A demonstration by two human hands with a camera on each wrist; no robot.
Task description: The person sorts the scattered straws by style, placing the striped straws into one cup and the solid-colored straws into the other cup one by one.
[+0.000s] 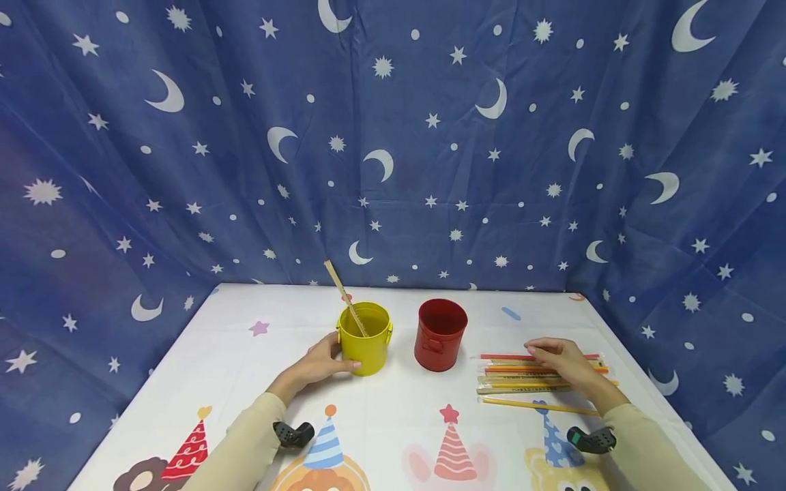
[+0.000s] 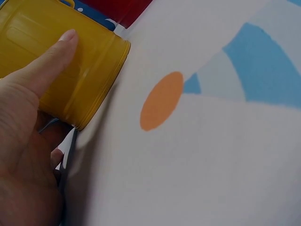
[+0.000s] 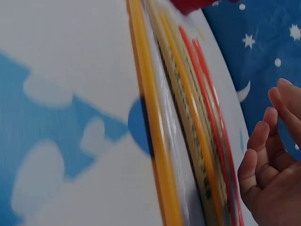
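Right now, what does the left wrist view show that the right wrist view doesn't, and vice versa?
Only the left wrist view: left fingers gripping the yellow bucket, and a printed orange dot.
Only the right wrist view: right fingers, loosely bent and holding nothing, near thin coloured sticks.
Both: the white tablecloth, some blue curtain and, it seems, the red bucket, cut off.

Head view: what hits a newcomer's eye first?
The yellow bucket pops near centre, a stick leaning out of it and the left hand gripping it, with the red bucket to its right. Then comes the blue moon-print backdrop behind the white table, and the thin coloured sticks by the right hand.
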